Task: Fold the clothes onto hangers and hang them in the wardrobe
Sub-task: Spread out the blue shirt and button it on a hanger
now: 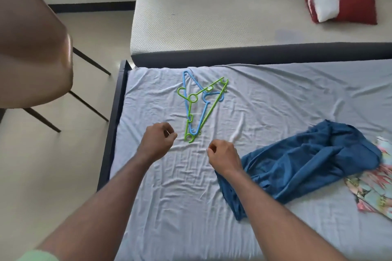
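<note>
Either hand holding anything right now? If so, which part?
Nothing is held. The left hand and right hand hover over the bedsheet with fingers loosely curled, near the hangers and blue garment, touching neither.

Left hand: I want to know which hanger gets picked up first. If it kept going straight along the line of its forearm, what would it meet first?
Probably the lower tip of the green hanger, lying just beyond the left hand; the blue hanger overlaps it there. Height above the sheet is unclear.
</note>
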The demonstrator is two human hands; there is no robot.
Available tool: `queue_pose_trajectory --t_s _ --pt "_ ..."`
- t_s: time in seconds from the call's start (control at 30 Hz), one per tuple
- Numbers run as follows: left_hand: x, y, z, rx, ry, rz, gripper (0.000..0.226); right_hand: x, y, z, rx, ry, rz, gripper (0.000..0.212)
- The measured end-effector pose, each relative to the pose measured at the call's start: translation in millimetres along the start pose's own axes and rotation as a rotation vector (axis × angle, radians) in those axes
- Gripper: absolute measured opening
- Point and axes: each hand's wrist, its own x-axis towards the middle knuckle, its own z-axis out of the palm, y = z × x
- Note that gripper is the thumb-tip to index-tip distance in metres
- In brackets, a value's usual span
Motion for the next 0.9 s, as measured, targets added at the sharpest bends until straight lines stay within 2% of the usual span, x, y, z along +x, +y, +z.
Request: queue_pose_trajectory --t_s 0.13,0.4,0.57,0.63,0.7,0.8,0.9 --pt "30.7 -28.6 16.1 -0.092 -0.007 -0.062 0.009 49.9 2.7 24.3 -0.018 -0.081 -0.033 0.017" --pt "82.1 -67.0 55.4 -0.177 -0.016 -0.168 0.009 178.6 -24.2 94.9 -0.183 -0.344 -0.115 0.040" --pt "90.0 -73.1 70.4 -0.257 -0.029 -0.204 0.006 221.2 -39.8 115.3 -0.354 -0.383 -0.061 0.045" --pt "91.1 -81.3 84.1 -0.260 -0.049 -0.236 0.004 225.5 -29.3 130.2 -0.405 -0.363 -0.049 0.040" --pt "88.9 -85.4 97.1 -0.263 -0.082 -0.252 0.004 225.2 -17.2 137.4 -0.403 -0.253 -0.106 0.032" --pt "84.3 -83.4 110.8 -0.290 -0.125 -0.299 0.006 218.0 0.4 135.5 -0.226 -0.096 -0.062 0.024" --pt "80.2 -76.9 125.9 -0.300 -0.174 -0.338 0.008 209.2 22.9 124.8 -0.160 -0.055 0.029 0.014"
